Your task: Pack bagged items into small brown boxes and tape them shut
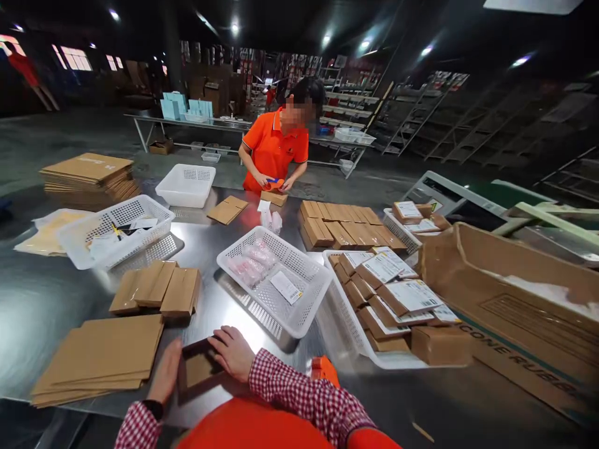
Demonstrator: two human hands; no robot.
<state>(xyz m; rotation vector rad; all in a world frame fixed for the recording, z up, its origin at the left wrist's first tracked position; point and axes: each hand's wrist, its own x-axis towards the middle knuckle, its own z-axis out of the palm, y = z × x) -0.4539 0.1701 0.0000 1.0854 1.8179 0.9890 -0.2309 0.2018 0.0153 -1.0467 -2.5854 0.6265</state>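
A small brown cardboard box [200,369] sits at the table's near edge between my two hands, its dark inside partly showing. My left hand [165,372] presses along its left side, fingers pointing away from me. Over the right side lies my right hand [233,353], its fingers curled onto the far edge and the thumb hidden. To the left is a stack of flat cardboard sheets [100,349], with several closed boxes [156,285] just beyond it. An orange tool [324,370], perhaps a tape dispenser, is partly covered by my right sleeve.
A white basket [299,324] holds bubble-wrapped packs and a label. On the right, another basket [349,324] is heaped with labelled boxes beside a large carton [519,337]. Across the table, a co-worker in orange [274,146] handles a box near rows of boxes [350,224].
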